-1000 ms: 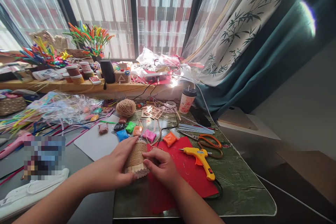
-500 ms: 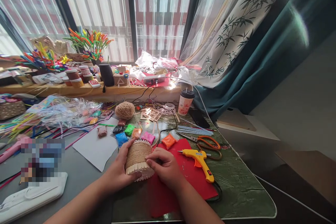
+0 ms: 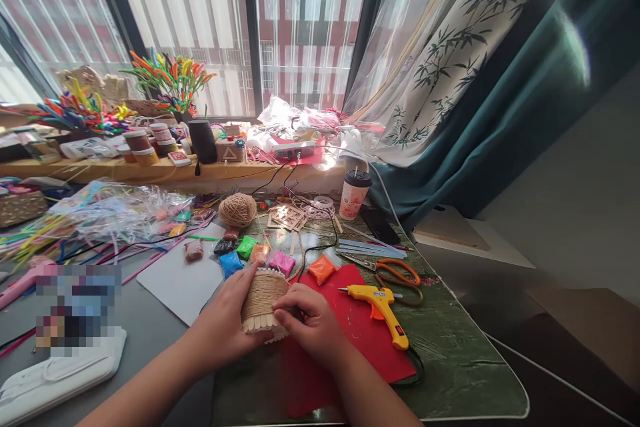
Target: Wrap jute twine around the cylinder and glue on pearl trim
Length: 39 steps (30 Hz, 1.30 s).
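Head view, as I see it from the room, left to right: one paper carries one of eight packets; the other seven lie farther right. One left hand is wrapped around the left side of the single drum, gripping it; one ball lies beyond. Drum: tilted, between the hands, near the front of the table, banded with twine above pale slats. One right hand has finger and thumb close together at its right side; I cannot tell whether they pinch a strand. Step in hand, in my judgement: laying twine around the wall. Another turn would call for a firm left grip and a taut strand. Farther right: one red sheet, one cup, one glue gun, one phone, one pair of scissors.
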Available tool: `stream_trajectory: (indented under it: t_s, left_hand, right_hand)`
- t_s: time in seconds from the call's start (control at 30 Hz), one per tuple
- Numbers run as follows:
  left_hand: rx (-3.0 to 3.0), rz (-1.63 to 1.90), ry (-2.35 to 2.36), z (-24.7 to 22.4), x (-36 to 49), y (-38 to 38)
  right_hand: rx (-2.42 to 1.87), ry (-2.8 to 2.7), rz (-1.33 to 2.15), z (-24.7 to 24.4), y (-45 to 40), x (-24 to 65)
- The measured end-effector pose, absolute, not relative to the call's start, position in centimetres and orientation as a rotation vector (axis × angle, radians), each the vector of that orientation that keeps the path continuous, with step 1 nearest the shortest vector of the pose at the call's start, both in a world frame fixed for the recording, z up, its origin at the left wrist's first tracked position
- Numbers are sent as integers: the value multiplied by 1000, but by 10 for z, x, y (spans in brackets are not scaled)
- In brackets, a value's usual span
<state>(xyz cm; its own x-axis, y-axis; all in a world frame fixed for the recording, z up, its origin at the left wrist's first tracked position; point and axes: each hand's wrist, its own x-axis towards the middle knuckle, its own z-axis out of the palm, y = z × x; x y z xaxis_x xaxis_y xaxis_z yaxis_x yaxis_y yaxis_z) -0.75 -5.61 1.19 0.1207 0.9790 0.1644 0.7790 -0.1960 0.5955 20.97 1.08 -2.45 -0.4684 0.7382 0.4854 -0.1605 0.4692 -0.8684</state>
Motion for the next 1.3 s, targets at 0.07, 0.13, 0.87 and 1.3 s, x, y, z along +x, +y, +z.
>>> stream_trajectory:
  t_s: [0.07, 0.13, 0.87, 1.3]
  left_hand:
    - [2000, 826, 1742, -1, -11, -59]
    - [1933, 924, 1778, -20, -16, -64]
    - [2387, 513, 1688, 26, 1, -49]
    - [2306, 832, 1648, 18, -11, -63]
  right_hand:
    - [-514, -1746, 1135, -25, 11, 212]
    - [-552, -1744, 1128, -26, 11, 213]
    - [-412, -1769, 1097, -24, 11, 213]
    - [-409, -1713, 1166, -25, 9, 212]
